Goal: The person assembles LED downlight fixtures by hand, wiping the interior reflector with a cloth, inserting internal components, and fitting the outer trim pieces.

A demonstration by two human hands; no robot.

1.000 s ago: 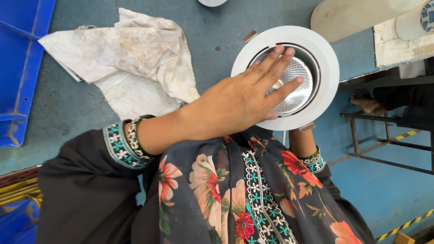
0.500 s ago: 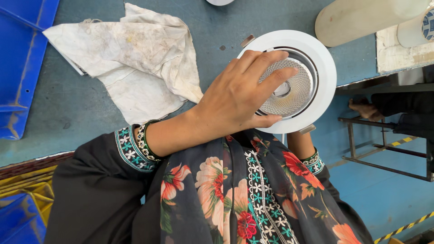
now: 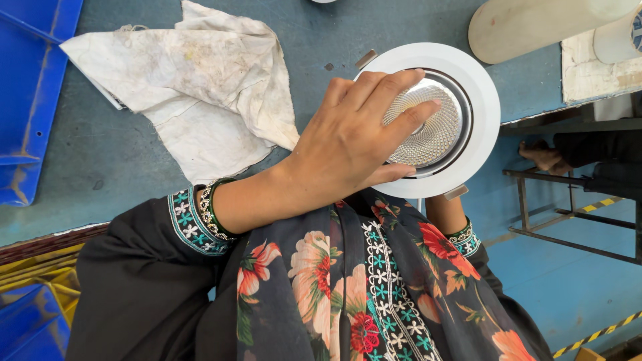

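A round white downlight point(image 3: 478, 87) with a faceted silver reflector point(image 3: 435, 137) sits at the blue-grey table's right edge, partly past it. My left hand point(image 3: 341, 147) lies across it from the left, fingers curled into the reflector and thumb against the near rim. My right hand is hidden beneath the fixture. Only its wrist point(image 3: 445, 214) and embroidered cuff show, rising to the underside. Two metal spring clips point(image 3: 366, 59) stick out from the rim.
A stained white cloth point(image 3: 200, 87) lies crumpled to the left of the light. A blue bin point(image 3: 33, 87) sits at the far left, and a cream cylinder point(image 3: 535, 27) at the top right. Right of the table are a metal frame point(image 3: 575, 207) and blue floor.
My left hand's fingers were stretched flat over the light; now they are bent, with the tips pressed into the reflector. The fixture has stayed in nearly the same place.
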